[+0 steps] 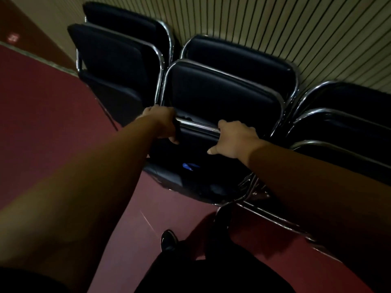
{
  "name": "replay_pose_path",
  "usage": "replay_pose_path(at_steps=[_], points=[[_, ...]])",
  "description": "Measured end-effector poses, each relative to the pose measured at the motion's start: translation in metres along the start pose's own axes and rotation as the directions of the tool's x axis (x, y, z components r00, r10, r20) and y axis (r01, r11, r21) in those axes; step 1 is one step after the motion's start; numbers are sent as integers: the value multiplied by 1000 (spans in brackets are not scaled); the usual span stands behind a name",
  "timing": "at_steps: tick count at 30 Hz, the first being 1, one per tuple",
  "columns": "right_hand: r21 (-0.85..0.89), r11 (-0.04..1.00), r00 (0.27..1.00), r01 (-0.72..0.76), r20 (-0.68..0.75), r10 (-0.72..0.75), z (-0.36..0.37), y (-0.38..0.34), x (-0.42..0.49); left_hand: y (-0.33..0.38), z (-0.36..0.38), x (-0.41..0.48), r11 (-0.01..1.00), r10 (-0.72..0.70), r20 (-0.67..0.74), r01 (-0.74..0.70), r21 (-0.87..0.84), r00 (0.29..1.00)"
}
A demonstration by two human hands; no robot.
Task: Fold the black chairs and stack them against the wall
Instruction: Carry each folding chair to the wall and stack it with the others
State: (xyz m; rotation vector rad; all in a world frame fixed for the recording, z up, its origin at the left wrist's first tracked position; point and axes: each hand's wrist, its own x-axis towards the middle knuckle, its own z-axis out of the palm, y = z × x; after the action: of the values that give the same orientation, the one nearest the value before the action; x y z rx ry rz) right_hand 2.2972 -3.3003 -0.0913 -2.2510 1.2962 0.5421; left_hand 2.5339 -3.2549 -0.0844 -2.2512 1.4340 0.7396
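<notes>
We have one head view, wide-angle, tilted steeply down and forward, close on folded chairs against the slatted wall, red floor below.

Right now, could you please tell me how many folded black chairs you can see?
8. At left, two chairs; in the middle, two more plus the held chair, gripped by the left hand and right hand; at right, three. Others may be hidden.

Dim, underexposed frame, black chairs near featureless, thin glints on chrome tubing, slatted wall at top brightest, forearms shadowed lower left and right, soft blur throughout, wide-angle bending at edges, dark shadow on red floor bottom centre
</notes>
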Motion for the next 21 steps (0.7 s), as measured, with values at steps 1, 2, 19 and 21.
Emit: replay_pose_path(at_steps=[1, 2, 19, 21], points=[[5, 1000, 1000, -15, -15, 15, -5, 4, 1, 6, -7, 5, 1000, 13, -18, -13, -9, 1000], [11, 999, 999, -33, -37, 33, -13, 11, 4, 14, -16, 11, 1000, 23, -44, -23, -3, 999], [-25, 992, 990, -126, -68, 124, -35, 12, 47, 30, -53, 61, 983, 142, -91, -130, 131, 986], [-19, 986, 986, -165, -25, 164, -37, 10, 50, 29, -53, 66, 980, 158, -75, -147, 135, 985]])
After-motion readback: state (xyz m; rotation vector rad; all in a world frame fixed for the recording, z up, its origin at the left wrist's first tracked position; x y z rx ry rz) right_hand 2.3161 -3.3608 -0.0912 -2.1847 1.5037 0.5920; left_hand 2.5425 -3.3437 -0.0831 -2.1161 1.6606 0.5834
